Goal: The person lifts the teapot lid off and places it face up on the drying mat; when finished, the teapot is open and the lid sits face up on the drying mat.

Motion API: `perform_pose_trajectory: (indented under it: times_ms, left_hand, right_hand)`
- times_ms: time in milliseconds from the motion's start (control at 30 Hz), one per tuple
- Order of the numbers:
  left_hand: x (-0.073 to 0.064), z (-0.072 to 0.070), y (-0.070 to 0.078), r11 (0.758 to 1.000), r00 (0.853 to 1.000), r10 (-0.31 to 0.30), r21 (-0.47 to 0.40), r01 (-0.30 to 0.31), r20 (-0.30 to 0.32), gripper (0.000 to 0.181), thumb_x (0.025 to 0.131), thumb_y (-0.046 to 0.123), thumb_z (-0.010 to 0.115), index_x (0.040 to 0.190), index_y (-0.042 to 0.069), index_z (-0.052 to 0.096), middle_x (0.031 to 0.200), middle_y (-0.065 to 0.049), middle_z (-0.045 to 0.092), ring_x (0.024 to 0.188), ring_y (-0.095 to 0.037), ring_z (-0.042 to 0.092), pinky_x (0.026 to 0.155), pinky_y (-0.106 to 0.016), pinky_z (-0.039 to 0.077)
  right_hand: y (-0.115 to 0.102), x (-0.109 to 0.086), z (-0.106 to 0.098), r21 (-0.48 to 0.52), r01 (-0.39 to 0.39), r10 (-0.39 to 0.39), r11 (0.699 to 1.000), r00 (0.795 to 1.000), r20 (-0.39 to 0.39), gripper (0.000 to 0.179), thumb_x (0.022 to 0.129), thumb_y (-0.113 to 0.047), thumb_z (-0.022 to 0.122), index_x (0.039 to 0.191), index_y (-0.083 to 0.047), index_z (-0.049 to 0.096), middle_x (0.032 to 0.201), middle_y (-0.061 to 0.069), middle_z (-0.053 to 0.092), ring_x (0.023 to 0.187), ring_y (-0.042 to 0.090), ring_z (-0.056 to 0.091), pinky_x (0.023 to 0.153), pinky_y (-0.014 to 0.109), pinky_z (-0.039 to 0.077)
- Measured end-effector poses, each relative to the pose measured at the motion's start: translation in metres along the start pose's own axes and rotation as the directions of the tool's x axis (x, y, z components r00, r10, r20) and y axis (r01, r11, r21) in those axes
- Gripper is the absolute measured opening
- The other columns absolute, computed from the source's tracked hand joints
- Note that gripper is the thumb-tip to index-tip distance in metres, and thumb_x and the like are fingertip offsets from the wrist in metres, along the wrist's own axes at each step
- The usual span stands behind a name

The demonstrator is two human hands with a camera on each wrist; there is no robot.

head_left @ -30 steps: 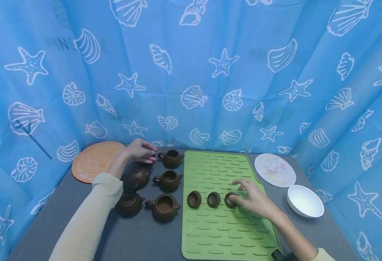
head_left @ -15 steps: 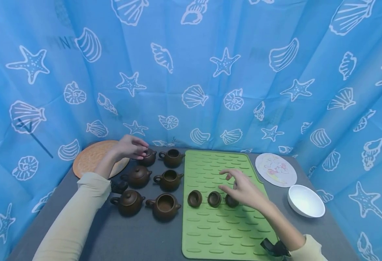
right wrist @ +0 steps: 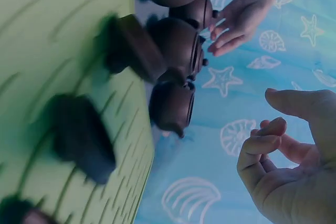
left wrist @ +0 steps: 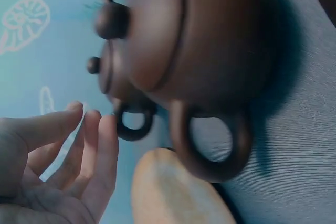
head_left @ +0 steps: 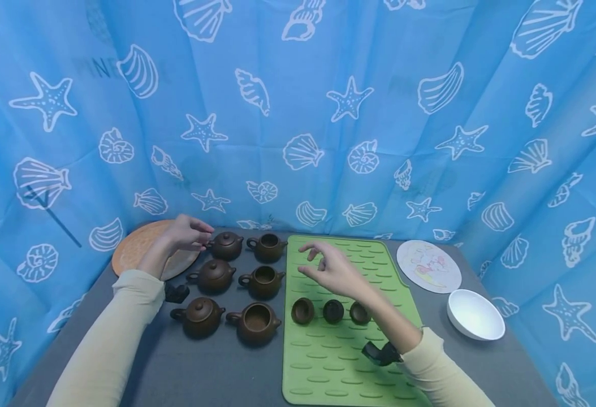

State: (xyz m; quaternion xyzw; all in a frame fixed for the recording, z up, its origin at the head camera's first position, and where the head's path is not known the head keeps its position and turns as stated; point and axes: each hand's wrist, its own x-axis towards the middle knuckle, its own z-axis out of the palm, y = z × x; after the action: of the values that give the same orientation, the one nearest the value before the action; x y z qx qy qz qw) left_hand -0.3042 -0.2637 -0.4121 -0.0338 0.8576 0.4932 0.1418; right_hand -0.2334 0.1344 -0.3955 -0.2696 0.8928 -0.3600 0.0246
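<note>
My left hand [head_left: 185, 233], fingers loosely bent and holding nothing, hovers just left of the far lidded brown teapot [head_left: 225, 245]. In the left wrist view its fingertips [left wrist: 107, 124] are close to that teapot's handle; whether they touch it I cannot tell. Nearer stand another lidded teapot [head_left: 215, 276] and a third lidded teapot [head_left: 202, 317]. My right hand [head_left: 332, 270] hangs over the green mat [head_left: 323, 362], thumb and fingers apart, with nothing between them. Below it lie a left lid [head_left: 302, 311], a middle lid [head_left: 333, 311] and a right lid [head_left: 361, 313].
Three teapots without lids stand in a column beside the mat: the far pot [head_left: 267, 249], the middle pot [head_left: 263, 282] and the near pot [head_left: 255, 324]. An orange round board [head_left: 135, 249] lies behind the left hand. At right are a round picture disc [head_left: 432, 265] and a white bowl [head_left: 476, 315].
My left hand has drawn back leftward from the far lidded teapot. The right hand has lifted off the right lid and moved left and away over the mat. The middle lid's tilt looks different.
</note>
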Motion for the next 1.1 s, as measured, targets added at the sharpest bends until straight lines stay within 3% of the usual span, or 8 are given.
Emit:
perform_pose_trajectory:
  times_ms: [233,433,600,733,833,967,1033,1100]
  left_hand:
    - [0.002,0.004,-0.016,0.998,0.998,-0.058,0.027,0.058,-0.003,0.033,0.11,0.004,0.056,0.141,-0.005,0.065,0.133,-0.025,0.067,0.107,-0.027,0.07,0.105,-0.049,0.064]
    - [0.005,0.006,-0.019,0.998,0.997,-0.066,-0.006,0.066,-0.039,0.031,0.109,0.002,0.057,0.137,-0.005,0.068,0.124,-0.022,0.068,0.101,-0.025,0.069,0.103,-0.049,0.065]
    - [0.008,0.007,-0.022,0.997,0.996,-0.081,-0.012,0.081,-0.048,0.029,0.109,0.001,0.057,0.135,-0.004,0.069,0.119,-0.019,0.068,0.099,-0.025,0.069,0.1,-0.048,0.066]
    - [0.01,0.007,-0.023,0.997,0.996,-0.079,-0.001,0.079,-0.047,0.029,0.11,0.003,0.057,0.135,-0.004,0.069,0.119,-0.019,0.068,0.098,-0.024,0.069,0.099,-0.047,0.066]
    - [0.011,0.008,-0.023,0.997,0.996,-0.081,0.001,0.081,-0.047,0.029,0.11,0.004,0.057,0.135,-0.004,0.069,0.119,-0.019,0.068,0.099,-0.024,0.069,0.1,-0.047,0.066]
    - [0.011,0.009,-0.021,0.996,0.994,-0.092,-0.005,0.092,-0.056,0.029,0.11,0.005,0.057,0.135,-0.003,0.069,0.121,-0.019,0.068,0.098,-0.024,0.069,0.101,-0.047,0.066]
    - [0.011,0.01,-0.021,0.995,0.994,-0.097,-0.009,0.096,-0.059,0.029,0.11,0.005,0.057,0.135,-0.003,0.069,0.122,-0.02,0.068,0.098,-0.024,0.07,0.102,-0.048,0.065]
    - [0.012,0.01,-0.022,0.995,0.993,-0.101,-0.015,0.101,-0.061,0.029,0.11,0.005,0.057,0.135,-0.003,0.069,0.124,-0.022,0.068,0.097,-0.024,0.07,0.102,-0.048,0.065]
  right_hand:
    - [-0.019,0.044,0.018,0.092,0.022,-0.025,0.996,0.999,0.035,0.037,0.103,-0.023,0.075,0.137,-0.01,0.066,0.118,0.017,0.07,0.06,0.014,0.055,0.056,0.025,0.048]
    - [-0.032,0.076,0.033,0.121,0.043,-0.048,0.992,0.998,0.037,0.037,0.103,-0.021,0.074,0.136,-0.006,0.066,0.116,0.018,0.071,0.081,0.017,0.063,0.069,0.024,0.051]
    - [-0.039,0.097,0.044,0.18,0.014,-0.024,0.984,0.998,0.055,0.036,0.104,-0.02,0.073,0.136,-0.007,0.067,0.123,0.019,0.071,0.069,0.017,0.063,0.064,0.025,0.054]
    - [-0.042,0.112,0.053,0.242,-0.022,0.008,0.97,0.998,0.062,0.035,0.104,-0.018,0.073,0.136,-0.005,0.066,0.14,0.025,0.065,0.092,0.027,0.078,0.072,0.029,0.064]
    - [-0.043,0.123,0.06,0.279,-0.059,0.044,0.959,0.997,0.061,0.035,0.104,-0.017,0.072,0.136,-0.005,0.066,0.147,0.026,0.062,0.108,0.034,0.078,0.083,0.035,0.068]
    - [-0.043,0.139,0.069,0.331,-0.104,0.083,0.938,0.994,0.077,0.034,0.104,-0.016,0.072,0.136,-0.005,0.065,0.146,0.027,0.062,0.094,0.03,0.078,0.091,0.049,0.067]
    - [-0.042,0.147,0.075,0.361,-0.125,0.097,0.924,0.991,0.094,0.034,0.104,-0.015,0.072,0.136,-0.004,0.066,0.143,0.028,0.064,0.086,0.026,0.076,0.089,0.048,0.068]
    - [-0.042,0.154,0.084,0.405,-0.153,0.117,0.901,0.987,0.114,0.032,0.104,-0.011,0.071,0.134,-0.001,0.066,0.138,0.029,0.066,0.088,0.031,0.076,0.086,0.043,0.068]
